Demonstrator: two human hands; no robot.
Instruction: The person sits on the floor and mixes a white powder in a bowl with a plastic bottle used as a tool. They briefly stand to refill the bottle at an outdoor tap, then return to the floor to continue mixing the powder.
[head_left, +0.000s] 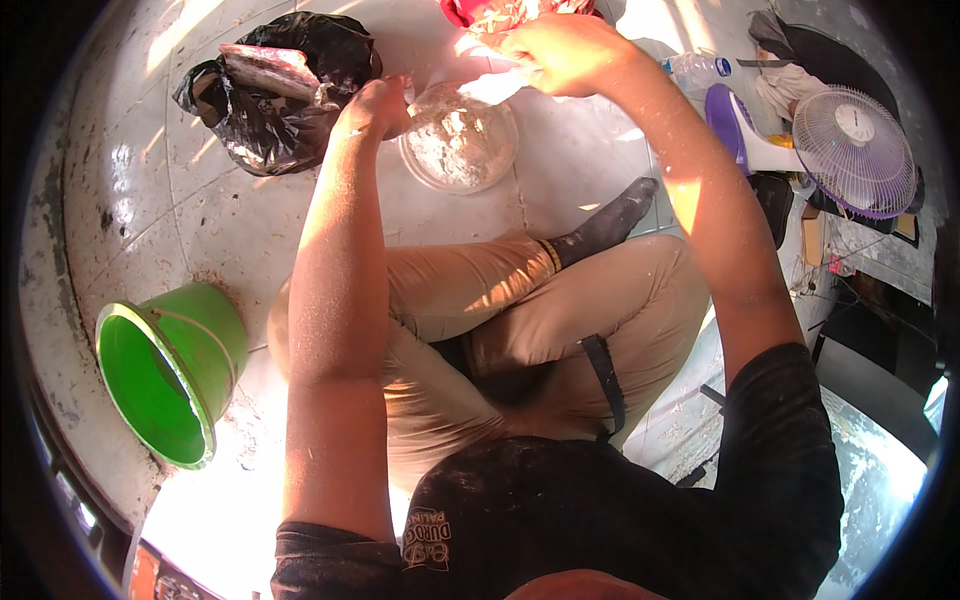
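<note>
I sit cross-legged on a tiled floor. A clear round bowl [458, 142] with whitish powder stands in front of my knees. My left hand [375, 105] grips the bowl's left rim. My right hand [560, 52] is closed on a white plastic bag [500, 85] held above the bowl's far edge. A red patterned package [490, 14] lies just beyond my right hand.
A black plastic bag [275, 95] with a flat packet in it lies at the far left. A green bucket [170, 370] lies tipped to my left. A plastic bottle [695, 70] and a purple-and-white fan [850, 150] are at the right.
</note>
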